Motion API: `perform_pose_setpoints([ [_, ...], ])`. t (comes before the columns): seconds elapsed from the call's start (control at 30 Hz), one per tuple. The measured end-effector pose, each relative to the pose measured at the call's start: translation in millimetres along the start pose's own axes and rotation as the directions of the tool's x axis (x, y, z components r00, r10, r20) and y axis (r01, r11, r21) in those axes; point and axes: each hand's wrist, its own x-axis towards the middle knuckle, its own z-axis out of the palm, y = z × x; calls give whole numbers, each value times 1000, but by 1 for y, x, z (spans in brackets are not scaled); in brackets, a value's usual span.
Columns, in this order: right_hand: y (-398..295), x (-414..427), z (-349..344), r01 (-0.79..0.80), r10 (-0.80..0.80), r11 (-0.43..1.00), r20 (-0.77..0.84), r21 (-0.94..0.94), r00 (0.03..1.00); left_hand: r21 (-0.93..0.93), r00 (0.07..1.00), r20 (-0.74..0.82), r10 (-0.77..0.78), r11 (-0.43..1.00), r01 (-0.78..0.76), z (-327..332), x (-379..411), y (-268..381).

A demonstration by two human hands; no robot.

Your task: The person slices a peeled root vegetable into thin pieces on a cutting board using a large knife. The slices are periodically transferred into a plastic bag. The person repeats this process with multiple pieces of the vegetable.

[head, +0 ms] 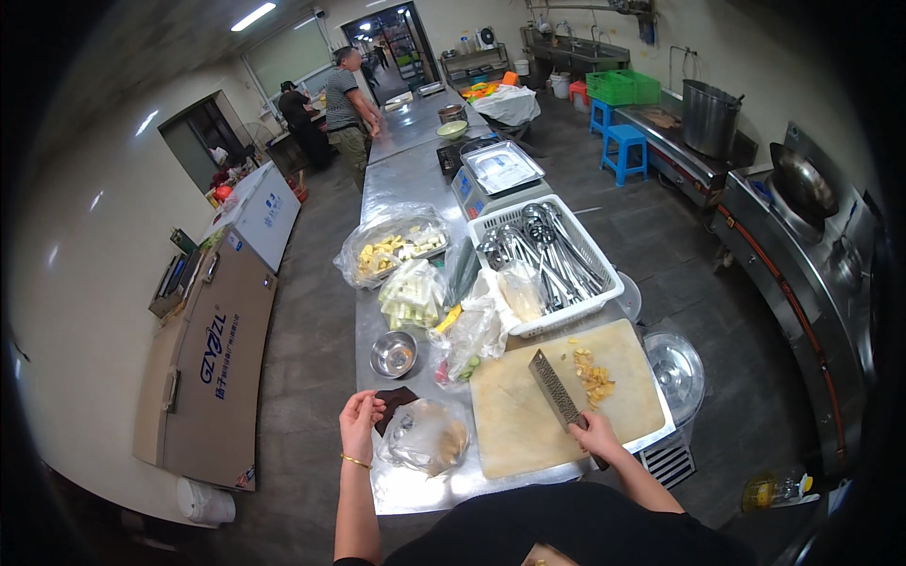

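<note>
My right hand (597, 433) grips the handle of a cleaver (554, 388) with a dimpled blade, over a pale cutting board (517, 431). Chopped yellowish pieces (593, 375), which look like ginger, lie on the board to the right of the blade. My left hand (363, 412) is raised at the table's left edge, its fingers bent together beside a dark cloth (395, 406); whether they pinch it is unclear. A clear plastic bag (427, 435) with pale contents sits between that hand and the board. Behind it stands a small steel bowl (394, 355).
Beyond the board are a white basket (614, 286) of steel ladles, a scale (501, 173), bagged cut vegetables (413, 293) and a bagged tray (393, 244). A lidded container (674, 375) stands right of the table (403, 499). Two people (347, 95) (296, 117) are farther off, left.
</note>
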Motion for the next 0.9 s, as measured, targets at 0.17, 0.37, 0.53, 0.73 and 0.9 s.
perform_pose_setpoints([
  [0.17, 5, -1, -22, 46, -62, 994, -160, -100, 985, -14, 1000, -17, -1, 1000, 1, -3, -5, -8],
  [0.37, 14, -16, -4, 148, -152, 975, -10, -168, 988, -38, 999, -49, 2, 999, -3, 0, -4, -17],
  [0.53, 20, -34, 10, 230, -203, 933, 123, -276, 972, 98, 998, -40, 52, 994, -48, 1, -14, -21],
  [0.73, 48, -23, -1, 160, -170, 967, -37, -197, 985, 129, 978, -139, 154, 982, -137, -7, -9, 15],
  [0.9, 30, -34, -8, -6, 2, 998, -74, -60, 997, 288, 970, -90, 227, 938, -193, -24, -19, 14],
])
